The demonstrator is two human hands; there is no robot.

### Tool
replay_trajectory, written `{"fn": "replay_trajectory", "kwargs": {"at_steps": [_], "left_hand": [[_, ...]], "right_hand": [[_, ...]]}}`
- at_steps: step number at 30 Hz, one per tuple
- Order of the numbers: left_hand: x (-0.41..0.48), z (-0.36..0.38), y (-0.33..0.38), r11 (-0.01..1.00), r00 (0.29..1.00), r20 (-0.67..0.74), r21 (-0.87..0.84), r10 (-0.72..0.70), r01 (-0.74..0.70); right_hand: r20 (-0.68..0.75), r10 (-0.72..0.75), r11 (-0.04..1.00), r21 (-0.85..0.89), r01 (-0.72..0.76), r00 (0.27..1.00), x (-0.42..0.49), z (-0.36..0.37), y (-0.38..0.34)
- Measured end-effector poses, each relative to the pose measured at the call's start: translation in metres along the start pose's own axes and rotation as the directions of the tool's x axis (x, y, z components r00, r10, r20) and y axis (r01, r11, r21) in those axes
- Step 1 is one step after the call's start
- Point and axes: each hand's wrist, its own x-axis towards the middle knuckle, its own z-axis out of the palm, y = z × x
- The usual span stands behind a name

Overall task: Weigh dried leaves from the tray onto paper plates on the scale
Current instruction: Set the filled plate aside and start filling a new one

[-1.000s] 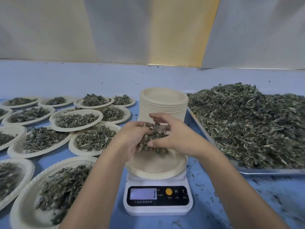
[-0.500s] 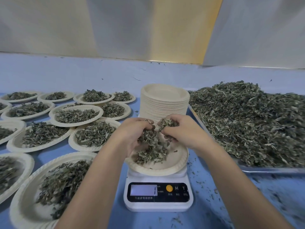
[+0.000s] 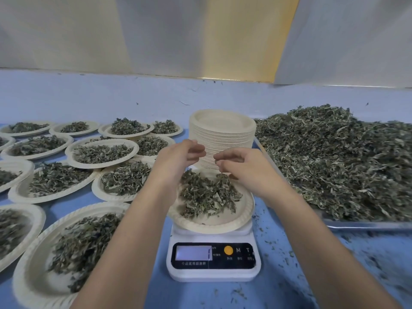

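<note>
Handful now dropped onto the paper plate [image 3: 242, 216] atop the scale [image 3: 213, 262]; above it, left hand [image 3: 178, 156] and right hand [image 3: 239, 162] loosely open, empty; reading next.

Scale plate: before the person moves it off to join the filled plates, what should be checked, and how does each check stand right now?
1. Leaves sit inside the plate on the scale: ok, pile is within the rim.
2. Plate centred on the scale: ok, it overhangs roughly evenly.
3. Reading final: cannot tell, the display is too blurred to read.
4. Hands off the plate: left hand and right hand hover above, apparently clear.
5. Hands emptied: cannot tell, the right fingers may hold a few bits.
6. Spare plates ready: ok, stack stands behind.
</note>
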Motion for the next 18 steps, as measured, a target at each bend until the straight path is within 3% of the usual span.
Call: {"fn": "replay_trajectory", "kwargs": {"at_steps": [8, 18], "left_hand": [[-0.002, -0.001, 0.010, 0.980, 0.999, -0.034, -0.199, 0.013, -0.019], [-0.008, 0.007, 0.012, 0.985, 1.000, 0.002, -0.173, -0.009, 0.010]], "right_hand": [[-0.044, -0.014, 0.992, 0.127, 0.019, 0.999, 0.000, -0.001, -0.001], [-0.013, -0.032, 0.989, 0.147, 0.034, 0.999, 0.001, 0.001, 0.001]]}}
